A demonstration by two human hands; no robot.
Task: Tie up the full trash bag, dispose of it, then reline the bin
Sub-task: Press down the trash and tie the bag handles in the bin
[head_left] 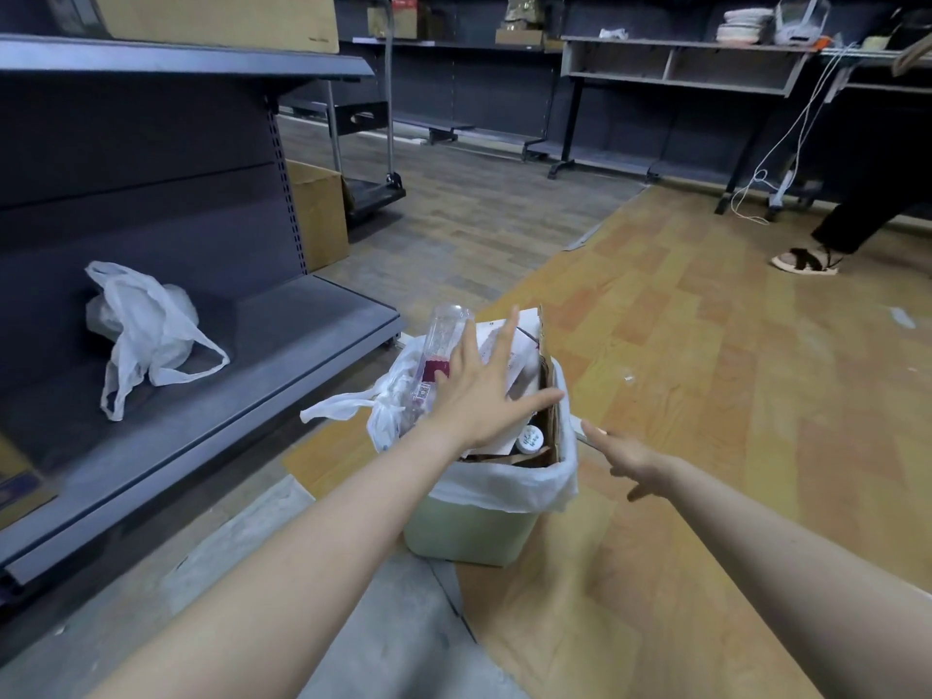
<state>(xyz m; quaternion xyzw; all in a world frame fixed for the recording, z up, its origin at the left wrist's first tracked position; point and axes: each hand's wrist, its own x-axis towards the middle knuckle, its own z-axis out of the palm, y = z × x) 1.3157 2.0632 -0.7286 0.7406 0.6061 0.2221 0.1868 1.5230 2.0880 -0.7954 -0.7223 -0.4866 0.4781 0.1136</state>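
Note:
A pale green bin (469,534) stands on the floor, lined with a white trash bag (519,484) folded over its rim. It is stuffed with a clear plastic bottle (441,340), cardboard (547,355) and paper. My left hand (484,391) hovers flat over the trash with fingers spread, holding nothing. Just beyond the bin's right rim is my right hand (630,456), open too, its fingers pointing toward the bag's edge. One bag handle (335,406) hangs loose on the bin's left. A spare white plastic bag (143,330) lies on the low grey shelf (282,391) to the left.
Dark shelving runs along the left, with a cardboard box (317,214) and a trolley (373,189) behind it. Desks with cables stand at the back right. Another person's leg and sandalled foot (807,259) are on the wooden floor at the right.

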